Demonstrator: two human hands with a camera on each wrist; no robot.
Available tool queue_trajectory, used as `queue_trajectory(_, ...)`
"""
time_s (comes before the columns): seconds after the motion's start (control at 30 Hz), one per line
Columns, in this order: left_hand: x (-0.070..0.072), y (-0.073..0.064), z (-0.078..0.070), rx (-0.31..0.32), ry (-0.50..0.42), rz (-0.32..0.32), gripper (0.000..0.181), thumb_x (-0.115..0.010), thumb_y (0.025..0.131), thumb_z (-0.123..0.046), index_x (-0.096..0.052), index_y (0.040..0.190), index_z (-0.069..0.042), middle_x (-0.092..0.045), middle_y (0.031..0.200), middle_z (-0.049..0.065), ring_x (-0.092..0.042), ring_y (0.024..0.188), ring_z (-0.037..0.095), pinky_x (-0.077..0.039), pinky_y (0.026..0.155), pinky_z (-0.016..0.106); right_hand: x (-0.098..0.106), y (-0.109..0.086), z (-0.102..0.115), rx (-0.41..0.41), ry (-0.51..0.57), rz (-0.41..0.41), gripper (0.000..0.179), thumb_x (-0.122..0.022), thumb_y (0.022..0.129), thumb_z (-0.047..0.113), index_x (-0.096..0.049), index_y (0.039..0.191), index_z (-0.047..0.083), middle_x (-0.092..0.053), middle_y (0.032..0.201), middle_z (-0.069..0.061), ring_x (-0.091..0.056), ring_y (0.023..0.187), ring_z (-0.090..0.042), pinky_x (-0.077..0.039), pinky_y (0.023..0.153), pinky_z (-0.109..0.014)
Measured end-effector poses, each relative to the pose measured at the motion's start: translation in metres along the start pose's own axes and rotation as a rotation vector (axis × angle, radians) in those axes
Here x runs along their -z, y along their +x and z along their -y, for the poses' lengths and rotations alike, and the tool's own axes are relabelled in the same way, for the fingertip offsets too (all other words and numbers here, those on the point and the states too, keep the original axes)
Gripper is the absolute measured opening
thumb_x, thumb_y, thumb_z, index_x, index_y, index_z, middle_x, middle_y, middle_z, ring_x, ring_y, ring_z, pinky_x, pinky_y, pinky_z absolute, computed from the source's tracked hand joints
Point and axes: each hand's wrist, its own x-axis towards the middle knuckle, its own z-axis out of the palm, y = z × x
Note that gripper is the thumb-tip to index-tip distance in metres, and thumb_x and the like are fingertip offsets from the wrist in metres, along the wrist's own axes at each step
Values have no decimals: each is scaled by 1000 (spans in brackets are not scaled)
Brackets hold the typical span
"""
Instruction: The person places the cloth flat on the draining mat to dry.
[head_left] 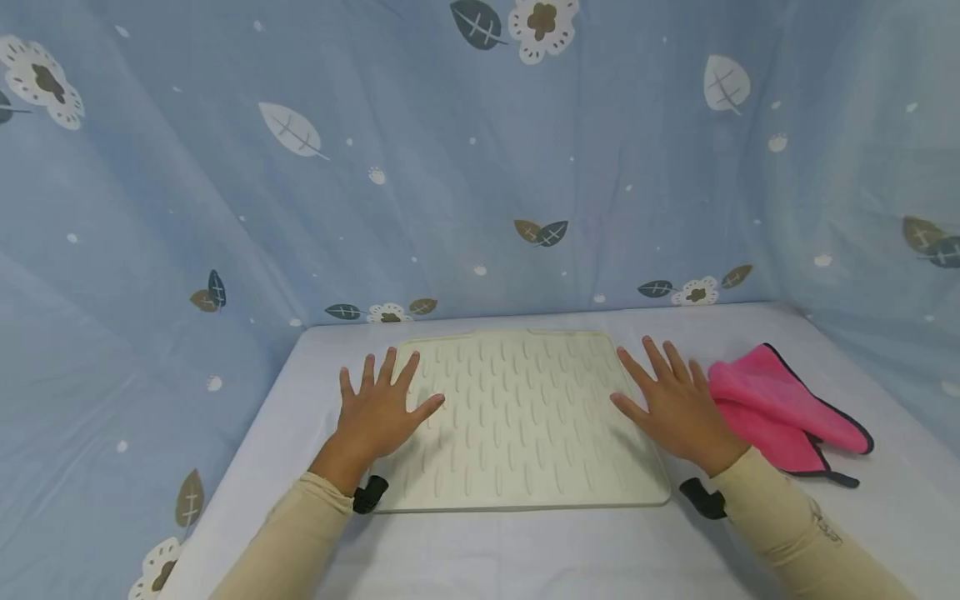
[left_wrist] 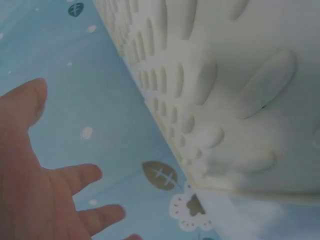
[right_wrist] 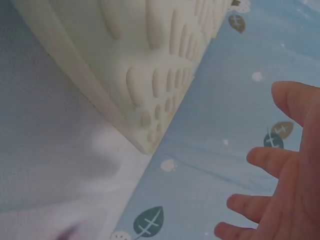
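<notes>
A cream ribbed mat (head_left: 517, 417) with rows of raised oval ridges lies flat in the middle of the white-covered table. Over its left edge my left hand (head_left: 378, 417) is held with fingers spread and nothing in it. My right hand (head_left: 682, 408) is spread the same way over the mat's right edge, also holding nothing. Just beside the right hand lies a crumpled pink cloth (head_left: 787, 408) with dark edging. Both wrist views show the mat's ridges up close, with the left hand's fingers (left_wrist: 82, 177) and the right hand's fingers (right_wrist: 272, 160) apart from it.
A blue curtain (head_left: 450, 167) printed with leaves and flowers hangs behind the table and along both sides. White cloth (head_left: 480, 550) covers the tabletop in front of the mat. Black wrist mounts (head_left: 703, 498) sit under both forearms, which wear beige sleeves (head_left: 802, 525).
</notes>
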Motion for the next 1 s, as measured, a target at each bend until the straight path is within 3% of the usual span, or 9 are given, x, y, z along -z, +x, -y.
queue_trajectory(0.1, 1, -2, 2, 1, -13, -5, 84, -43, 95, -71, -23, 160, -23, -17, 166, 17, -15, 152, 46, -6, 115, 73, 0, -2, -2, 4, 9, 2, 71, -57, 97, 47, -35, 156, 14, -25, 159, -30, -23, 142, -58, -19, 108, -77)
queue_trajectory(0.17, 2, -4, 5, -8, -13, -23, 79, -45, 97, -66, -28, 159, -20, -28, 163, 19, -29, 147, 46, -20, 112, 71, 0, -4, -3, 7, 28, -10, 69, -60, 96, 42, -39, 154, 12, -28, 157, -31, -26, 141, -58, -22, 107, -77)
queue_trajectory(0.27, 4, -6, 12, -6, -26, -70, 68, -51, 99, -55, -40, 154, -15, -48, 149, 20, -51, 131, 44, -42, 98, 65, 0, -8, -7, 23, 71, -70, 64, -67, 93, 32, -46, 148, 7, -36, 152, -32, -33, 136, -58, -28, 105, -75)
queue_trajectory(0.33, 4, -8, 19, 9, -41, -94, 61, -54, 100, -47, -46, 149, -12, -57, 137, 21, -61, 115, 41, -51, 83, 59, 0, -10, -10, 38, 102, -127, 61, -72, 89, 25, -51, 143, 3, -42, 147, -33, -39, 133, -56, -33, 104, -73)
queue_trajectory(0.47, 1, -8, 37, 79, -97, -63, 57, -58, 99, -40, -50, 145, -7, -65, 122, 21, -68, 98, 35, -53, 68, 49, 3, -11, -19, 77, 139, -238, 56, -76, 84, 15, -58, 134, -1, -50, 137, -34, -47, 125, -53, -39, 99, -70)
queue_trajectory(0.63, -5, -5, 56, 143, -157, 68, 59, -53, 101, -38, -45, 147, -2, -67, 112, 18, -66, 98, 34, -51, 76, 54, 6, -9, -36, 63, 125, -283, 55, -78, 81, 12, -59, 130, -3, -52, 133, -36, -49, 121, -54, -40, 95, -71)
queue_trajectory(0.77, -11, -3, 66, 143, -216, 135, 57, -53, 101, -33, -44, 145, 3, -68, 110, 19, -66, 99, 33, -52, 81, 53, 7, -10, -54, 6, 96, -255, 57, -78, 80, 15, -59, 130, -4, -50, 134, -38, -46, 123, -55, -39, 95, -73)
queue_trajectory(1.0, -20, 1, 75, 114, -308, 167, 54, -54, 101, -25, -46, 142, 8, -66, 110, 19, -61, 92, 25, -53, 78, 45, 11, -16, -89, -98, 44, -157, 68, -80, 79, 22, -52, 135, -4, -46, 135, -40, -43, 124, -58, -38, 94, -76)
